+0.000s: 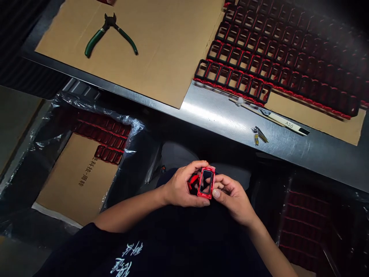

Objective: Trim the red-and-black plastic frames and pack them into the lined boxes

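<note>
Held over my lap is a small red rectangular frame (206, 193) with a black inner rim and an opening through its middle. My left hand (183, 188) is closed on its left side, thumb along the near end and a finger at the far end. From the right, my right hand (232, 198) pinches the frame's edge between thumb and fingers. A red and black part (193, 182) shows inside my left palm; whether it belongs to the frame I cannot tell.
Rows of similar red-black frames (245, 59) stand on the metal table (207, 107). Green-handled cutters (109, 21) lie on cardboard (161, 50). A marked cutter knife (288, 122) and small yellow-black bits (260, 135) lie near the edge. Plastic-lined bins (134, 125) with frames flank me.
</note>
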`<state>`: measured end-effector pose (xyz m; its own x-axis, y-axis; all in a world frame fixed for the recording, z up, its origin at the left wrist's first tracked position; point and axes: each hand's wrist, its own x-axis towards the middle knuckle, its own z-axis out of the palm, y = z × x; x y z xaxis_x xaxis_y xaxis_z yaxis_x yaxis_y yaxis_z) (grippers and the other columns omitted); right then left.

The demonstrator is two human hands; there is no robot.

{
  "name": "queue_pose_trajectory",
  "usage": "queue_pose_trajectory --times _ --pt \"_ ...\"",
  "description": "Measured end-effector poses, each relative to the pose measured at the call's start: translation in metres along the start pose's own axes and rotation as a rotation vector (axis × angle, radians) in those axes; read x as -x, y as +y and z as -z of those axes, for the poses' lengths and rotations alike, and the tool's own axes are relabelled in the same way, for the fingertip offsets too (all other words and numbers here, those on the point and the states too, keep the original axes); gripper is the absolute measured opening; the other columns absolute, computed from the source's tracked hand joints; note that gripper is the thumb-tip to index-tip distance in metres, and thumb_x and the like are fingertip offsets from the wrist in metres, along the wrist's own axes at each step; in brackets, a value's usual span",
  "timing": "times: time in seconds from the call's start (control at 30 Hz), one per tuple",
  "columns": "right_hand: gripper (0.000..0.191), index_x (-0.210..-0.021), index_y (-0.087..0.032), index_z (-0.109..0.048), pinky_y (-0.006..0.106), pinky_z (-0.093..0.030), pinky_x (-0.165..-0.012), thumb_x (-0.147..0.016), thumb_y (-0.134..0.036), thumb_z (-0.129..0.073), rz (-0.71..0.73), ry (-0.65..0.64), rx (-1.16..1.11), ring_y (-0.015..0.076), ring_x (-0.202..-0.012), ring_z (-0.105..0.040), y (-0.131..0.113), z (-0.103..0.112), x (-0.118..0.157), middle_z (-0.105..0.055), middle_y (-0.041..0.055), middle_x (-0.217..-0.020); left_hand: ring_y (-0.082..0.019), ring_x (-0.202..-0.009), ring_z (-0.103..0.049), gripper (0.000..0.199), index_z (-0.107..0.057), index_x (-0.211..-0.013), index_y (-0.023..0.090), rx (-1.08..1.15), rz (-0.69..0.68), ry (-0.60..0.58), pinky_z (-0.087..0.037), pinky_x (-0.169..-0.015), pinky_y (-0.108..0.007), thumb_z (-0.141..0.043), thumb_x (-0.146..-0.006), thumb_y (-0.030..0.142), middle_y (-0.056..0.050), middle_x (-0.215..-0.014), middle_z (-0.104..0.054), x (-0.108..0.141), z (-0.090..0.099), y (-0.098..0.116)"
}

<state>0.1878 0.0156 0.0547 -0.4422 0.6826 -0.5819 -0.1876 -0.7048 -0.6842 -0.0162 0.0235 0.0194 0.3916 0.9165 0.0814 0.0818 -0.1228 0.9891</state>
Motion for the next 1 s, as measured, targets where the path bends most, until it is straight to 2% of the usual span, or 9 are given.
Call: queue_pose_trajectory --times 0.07,0.17,0.27,0.43,0.63,1.0 --pt "0.033 -0.099 -0.021 -0.074 0.029 -0.056 -0.078 -0.084 -0.051 -0.079 -0.010 -0.006 -0.032 0.0170 -0.076 -0.074 0.003 0.001 -0.002 -0.079 0.0039 -0.081 -0.026 -0.092 -0.077 0.084 -0.048 -0.139 0.019 -0.042 0.002 -0.001 -0.063 -0.081 -0.033 -0.081 -0.074 0.061 -0.014 -0.112 -0.074 0.000 0.001 0.001" --pt "0.037 -0.096 -0.020 -0.074 0.032 -0.057 -0.072 -0.086 -0.056 -0.074 -0.047 -0.012 -0.146 0.0196 -0.073 -0.074 0.006 0.002 -0.005 -0.078 0.0056 -0.080 -0.029 -0.101 -0.076 0.087 -0.046 -0.144 0.020 -0.165 -0.064 0.012 -0.063 -0.090 -0.040 -0.081 -0.075 0.058 -0.016 -0.121 -0.073 -0.001 0.001 0.003" --pt "0.035 -0.096 -0.020 -0.075 0.028 -0.056 -0.069 -0.084 -0.054 -0.077 -0.066 -0.016 -0.237 0.0182 -0.071 -0.073 0.008 0.003 -0.006 -0.078 0.0047 -0.079 -0.030 -0.109 -0.074 0.090 -0.039 -0.151 0.019 -0.248 -0.156 0.020 -0.062 -0.095 -0.043 -0.081 -0.077 0.050 -0.016 -0.124 -0.072 -0.003 0.002 0.006" --pt "0.029 -0.095 -0.020 -0.077 0.021 -0.052 -0.066 -0.082 -0.046 -0.082 -0.054 -0.045 -0.306 0.0126 -0.068 -0.068 0.006 0.002 -0.007 -0.077 0.0031 -0.080 -0.029 -0.107 -0.072 0.092 -0.032 -0.157 0.017 -0.351 -0.279 0.019 -0.065 -0.085 -0.039 -0.077 -0.082 0.044 -0.017 -0.121 -0.072 -0.009 0.002 0.011" --pt "0.029 -0.091 -0.018 -0.077 0.024 -0.052 -0.066 -0.083 -0.045 -0.080 -0.094 -0.038 -0.291 0.0135 -0.064 -0.065 0.005 0.003 -0.008 -0.075 0.0036 -0.075 -0.027 -0.098 -0.071 0.090 -0.035 -0.156 0.016 -0.340 -0.249 0.007 -0.065 -0.074 -0.036 -0.077 -0.081 0.043 -0.018 -0.115 -0.069 -0.010 0.002 0.013" --pt "0.027 -0.094 -0.019 -0.076 0.022 -0.052 -0.068 -0.084 -0.043 -0.079 -0.090 -0.063 -0.299 0.0125 -0.067 -0.065 0.004 0.002 -0.008 -0.073 0.0027 -0.077 -0.026 -0.098 -0.069 0.087 -0.036 -0.155 0.016 -0.252 -0.286 0.019 -0.064 -0.079 -0.040 -0.076 -0.083 0.042 -0.016 -0.114 -0.066 -0.012 0.001 0.009"
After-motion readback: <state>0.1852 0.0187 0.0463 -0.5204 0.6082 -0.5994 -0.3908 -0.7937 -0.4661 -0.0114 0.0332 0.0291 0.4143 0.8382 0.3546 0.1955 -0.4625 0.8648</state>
